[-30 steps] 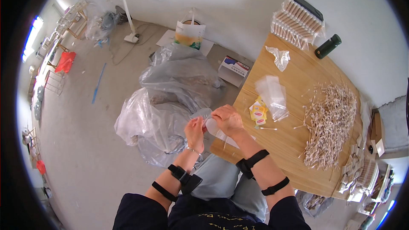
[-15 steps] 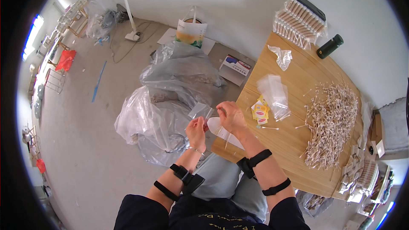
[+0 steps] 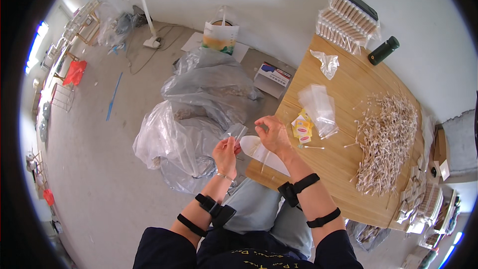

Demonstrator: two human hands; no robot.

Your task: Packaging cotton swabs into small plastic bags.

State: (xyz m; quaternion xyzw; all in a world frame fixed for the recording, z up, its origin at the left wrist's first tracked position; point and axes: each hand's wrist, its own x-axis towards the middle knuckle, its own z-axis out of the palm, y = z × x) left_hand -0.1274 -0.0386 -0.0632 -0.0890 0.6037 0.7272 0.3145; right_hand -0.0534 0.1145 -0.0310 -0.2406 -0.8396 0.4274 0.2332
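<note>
My left hand (image 3: 225, 156) is closed on a small clear plastic bag (image 3: 238, 131), which sticks up past the fingertips. Just right of it, a white flat piece with a rounded end (image 3: 250, 142) lies at the table's near left corner; its kind is unclear. Above that piece hovers my right hand (image 3: 274, 135), fingers curled in toward the thumb; anything between them is too small to make out. Yellow cards (image 3: 302, 127) and a single cotton swab (image 3: 313, 147) lie to its right. Beyond them is a stack of clear bags (image 3: 318, 109).
A large heap of loose cotton swabs (image 3: 386, 144) covers the right of the wooden table (image 3: 343, 174). At its far end are packed swabs (image 3: 347, 22), a dark green bottle (image 3: 384, 51) and crumpled white plastic (image 3: 326, 64). Big filled plastic sacks (image 3: 174, 134) stand on the floor at left.
My hands have moved slightly apart. The left shifted a little to the left with the clear bag; the right fingers rose slightly, and more of the white rounded piece shows.
</note>
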